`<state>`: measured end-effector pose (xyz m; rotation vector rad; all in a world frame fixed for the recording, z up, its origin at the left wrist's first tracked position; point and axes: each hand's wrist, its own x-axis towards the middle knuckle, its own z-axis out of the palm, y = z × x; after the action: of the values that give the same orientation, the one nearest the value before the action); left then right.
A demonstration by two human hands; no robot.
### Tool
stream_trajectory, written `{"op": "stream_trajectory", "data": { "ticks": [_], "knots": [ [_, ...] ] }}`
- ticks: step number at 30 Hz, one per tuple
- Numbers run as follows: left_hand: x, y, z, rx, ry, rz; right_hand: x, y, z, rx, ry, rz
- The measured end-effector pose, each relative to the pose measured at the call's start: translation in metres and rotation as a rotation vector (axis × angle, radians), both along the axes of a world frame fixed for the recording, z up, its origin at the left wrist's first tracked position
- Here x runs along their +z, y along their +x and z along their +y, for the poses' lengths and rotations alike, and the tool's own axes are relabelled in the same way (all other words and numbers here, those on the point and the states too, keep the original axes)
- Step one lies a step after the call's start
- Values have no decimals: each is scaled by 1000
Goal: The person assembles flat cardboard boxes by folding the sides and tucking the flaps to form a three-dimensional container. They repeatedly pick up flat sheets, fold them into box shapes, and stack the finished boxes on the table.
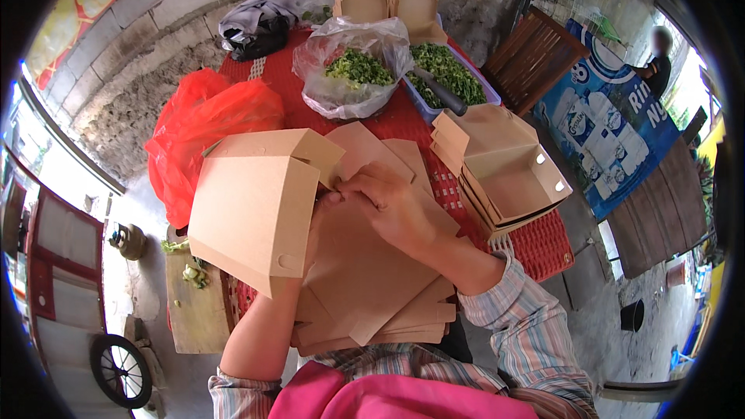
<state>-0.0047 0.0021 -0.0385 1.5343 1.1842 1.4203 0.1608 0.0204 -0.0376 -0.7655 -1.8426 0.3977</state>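
A partly folded brown cardboard food box (244,202) is tilted up in front of me, left of the middle. My left hand (329,199) reaches in at the box's right edge, closed on it. Most of that hand is hidden behind the cardboard; only part of the thumb and fingers shows. My right hand (392,206) comes from the right, its fingertips pinched together at a corner flap (320,157) of the same box. Both hands meet at this corner. Under them lies a stack of flat cardboard blanks (365,279), overlapping at uneven angles.
Folded open boxes (516,178) are stacked at the right on the red woven table (555,244). Behind are a clear bag of chopped greens (353,70), a tub of greens (450,74) with a dark-handled knife (438,91), and a red plastic bag (206,132). A cutting board (194,314) lies left.
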Motion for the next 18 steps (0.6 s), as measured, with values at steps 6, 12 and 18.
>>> {"op": "stream_trajectory", "data": {
  "ticks": [6, 12, 18],
  "knots": [
    [-22, -5, 6, -81, 8, -238, -1, -8, -6, -79, 167, -137],
    [-10, -17, -11, 79, 51, 456, 0, 3, -9, -241, 251, -309],
    [-2, -9, -19, 152, 171, 614, 8, 6, -5, -206, 286, -227]
  ]
}}
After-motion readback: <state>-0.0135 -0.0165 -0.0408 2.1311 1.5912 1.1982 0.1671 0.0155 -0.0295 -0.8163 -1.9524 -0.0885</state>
